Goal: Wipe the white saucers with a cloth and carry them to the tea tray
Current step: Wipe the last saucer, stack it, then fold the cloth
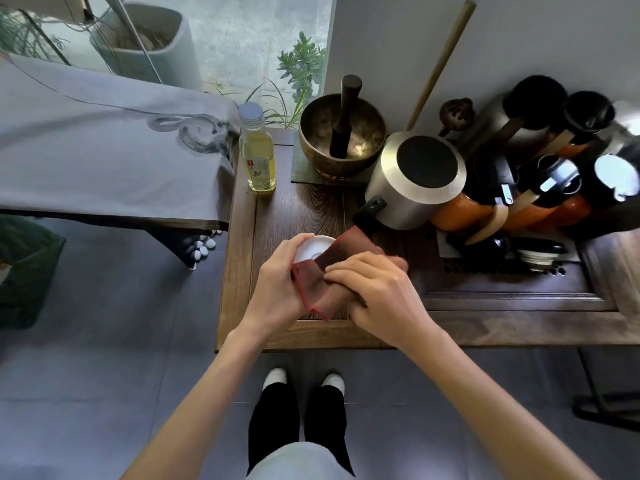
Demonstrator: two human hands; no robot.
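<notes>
My left hand grips a white saucer by its left rim and holds it tilted above the front of the dark wooden side table. A dark red cloth lies over the saucer's right and lower part, so only its upper left shows. My right hand presses this cloth onto the saucer with the fingers flat on top. A carved wooden tea tray occupies the right part of the table.
A steel kettle stands just behind the hands, a brass bowl with a mallet farther back, an oil bottle at back left. Jars and dark canisters crowd the right. A cloth-draped table stands left.
</notes>
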